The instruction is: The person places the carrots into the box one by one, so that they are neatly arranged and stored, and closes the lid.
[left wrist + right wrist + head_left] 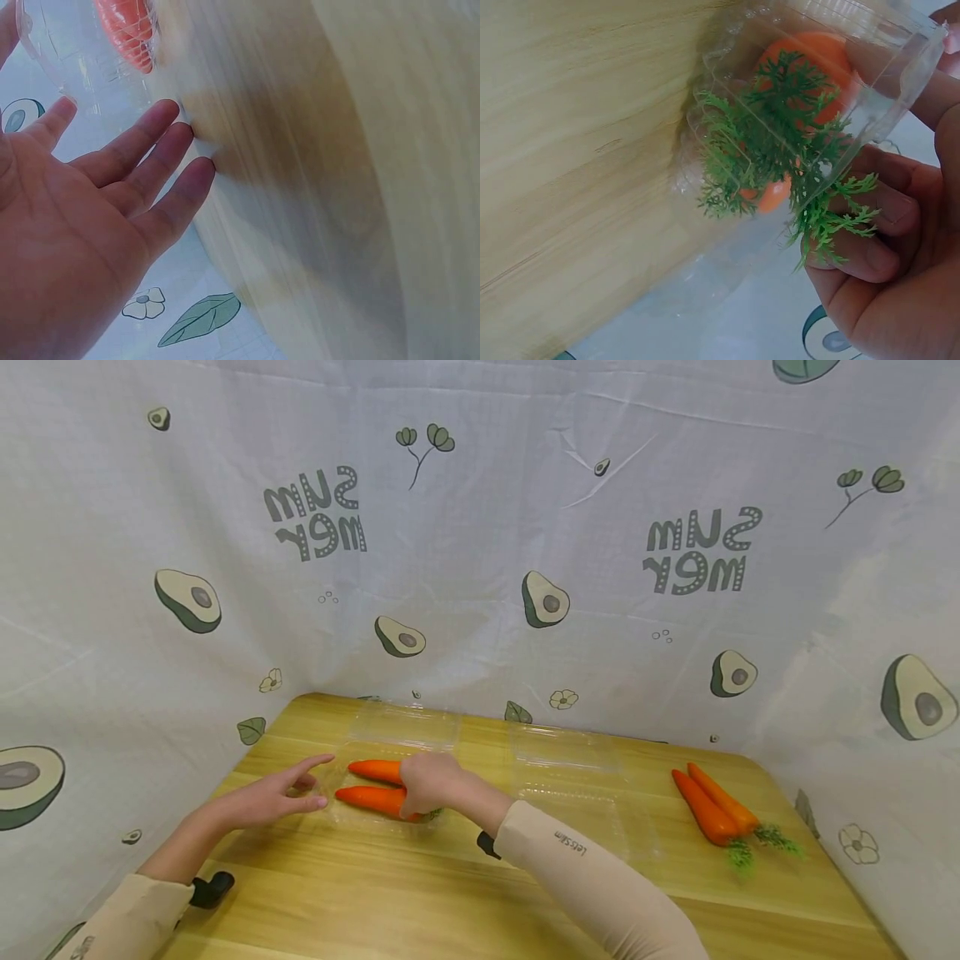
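Two orange carrots, the back one and the front one, lie side by side in a clear plastic clamshell box. My right hand reaches over their thick ends from the right, fingers curled at the carrots. Feathery green tops show through the clear wall in the right wrist view, some poking out past its edge beside my fingers. My left hand is at the box's left end, palm in, thumb and forefinger spread near the rim. It holds nothing.
A second clear clamshell box lies with its lid raised, right of the first. Farther right, two more carrots with green tops rest on the wooden table. Printed cloth hangs behind and at both sides.
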The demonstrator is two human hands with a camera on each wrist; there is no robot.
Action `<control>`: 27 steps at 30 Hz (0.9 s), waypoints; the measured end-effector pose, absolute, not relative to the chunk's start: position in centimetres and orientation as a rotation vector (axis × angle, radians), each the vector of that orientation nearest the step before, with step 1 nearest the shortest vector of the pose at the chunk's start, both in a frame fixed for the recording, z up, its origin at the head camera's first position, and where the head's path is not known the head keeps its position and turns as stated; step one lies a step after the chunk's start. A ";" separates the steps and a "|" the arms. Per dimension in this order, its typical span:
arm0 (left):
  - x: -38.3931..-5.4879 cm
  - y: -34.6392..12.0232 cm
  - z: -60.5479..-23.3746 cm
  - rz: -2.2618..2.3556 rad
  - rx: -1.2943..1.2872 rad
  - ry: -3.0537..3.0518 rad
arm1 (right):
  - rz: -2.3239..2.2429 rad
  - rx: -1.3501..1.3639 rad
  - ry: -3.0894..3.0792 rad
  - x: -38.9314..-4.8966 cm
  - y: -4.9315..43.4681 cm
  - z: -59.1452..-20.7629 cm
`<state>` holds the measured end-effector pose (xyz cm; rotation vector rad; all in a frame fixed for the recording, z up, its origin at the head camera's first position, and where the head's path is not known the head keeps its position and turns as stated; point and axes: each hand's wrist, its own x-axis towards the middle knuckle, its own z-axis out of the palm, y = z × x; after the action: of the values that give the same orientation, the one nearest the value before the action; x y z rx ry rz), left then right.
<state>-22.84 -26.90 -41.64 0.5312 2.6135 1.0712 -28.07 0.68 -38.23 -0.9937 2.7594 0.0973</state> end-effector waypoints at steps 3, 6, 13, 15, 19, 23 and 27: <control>-22.9 -26.9 -41.8 1.073 0.536 2.615 | 0.082 -1.012 2.757 -28.0 0.7 -38.1; -22.9 -27.0 -41.8 1.076 0.538 2.616 | 0.056 -1.034 2.765 -27.8 0.8 -37.8; -22.8 -26.9 -41.8 1.066 0.544 2.643 | 0.009 -1.032 2.797 -27.4 1.3 -36.9; -22.8 -26.9 -41.8 1.056 0.552 2.660 | -0.037 -1.023 2.801 -27.3 1.7 -36.7; -22.9 -26.9 -41.8 1.039 0.563 2.686 | -0.094 -1.026 2.809 -27.1 2.4 -36.2; -22.9 -27.0 -41.8 1.034 0.566 2.693 | -0.112 -1.029 2.812 -26.9 3.2 -35.8; -22.8 -27.0 -41.8 1.054 0.575 2.695 | -0.115 -1.018 2.813 -26.6 4.3 -35.3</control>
<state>-22.81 -27.01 -41.82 0.5751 2.6946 1.0537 -26.65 4.28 -35.32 -1.0175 2.8127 -0.1146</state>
